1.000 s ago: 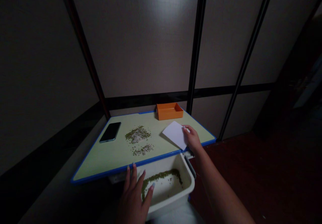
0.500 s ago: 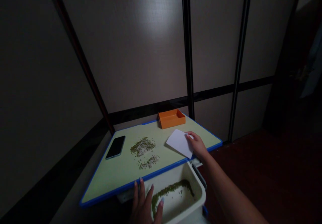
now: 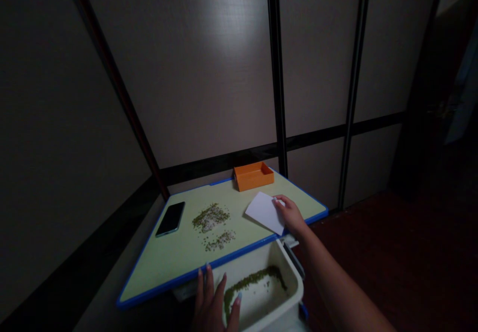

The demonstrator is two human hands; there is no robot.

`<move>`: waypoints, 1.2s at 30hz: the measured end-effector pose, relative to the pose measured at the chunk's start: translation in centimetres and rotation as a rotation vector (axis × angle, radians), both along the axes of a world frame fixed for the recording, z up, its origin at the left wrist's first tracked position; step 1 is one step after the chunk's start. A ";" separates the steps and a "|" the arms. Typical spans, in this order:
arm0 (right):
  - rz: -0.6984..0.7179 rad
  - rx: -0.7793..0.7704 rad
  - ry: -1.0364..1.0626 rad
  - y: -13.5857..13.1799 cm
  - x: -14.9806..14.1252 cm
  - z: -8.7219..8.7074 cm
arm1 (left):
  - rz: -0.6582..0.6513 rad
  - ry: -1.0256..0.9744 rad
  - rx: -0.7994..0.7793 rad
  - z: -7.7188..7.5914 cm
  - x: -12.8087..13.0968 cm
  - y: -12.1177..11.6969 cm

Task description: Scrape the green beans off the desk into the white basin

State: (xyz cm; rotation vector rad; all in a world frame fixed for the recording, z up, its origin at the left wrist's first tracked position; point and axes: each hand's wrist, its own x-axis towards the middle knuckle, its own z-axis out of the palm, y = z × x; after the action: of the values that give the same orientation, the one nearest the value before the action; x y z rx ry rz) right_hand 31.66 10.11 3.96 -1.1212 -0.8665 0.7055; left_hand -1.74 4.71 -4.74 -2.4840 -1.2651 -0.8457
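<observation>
My right hand pinches a white card by its right edge, thumb on top. The card is held over the right part of a pale yellow-green table with a blue rim. Left of it lies a loose pile of small green and pale grains, with a smaller scatter closer to the front. My left hand rests at the left side of a white drawer below the table's front edge, fingers spread, holding nothing. Small green grains lie in a band inside the drawer.
A dark-screened phone lies at the table's left side. An orange open box stands at the back. Behind the table rises a panelled wall with dark strips. Dark reddish floor extends to the right.
The view has shifted very slightly. Both hands, the card and the grains otherwise look the same.
</observation>
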 end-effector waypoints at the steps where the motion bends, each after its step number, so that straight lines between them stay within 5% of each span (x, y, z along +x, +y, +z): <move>1: 0.004 0.002 0.000 0.0 0.0 0.0 | 0.003 0.006 0.003 0.0 0.0 0.0; 36: 0.010 -0.014 -0.049 0.1 0.0 -0.2 | 0.005 0.120 0.216 0.1 0.1 -0.1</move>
State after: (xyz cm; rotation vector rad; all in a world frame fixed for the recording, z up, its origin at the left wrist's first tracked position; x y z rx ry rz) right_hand 31.66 10.24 3.81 -1.1515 -0.9102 0.6955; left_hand -1.59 4.64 -4.69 -2.3230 -1.0789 -0.7740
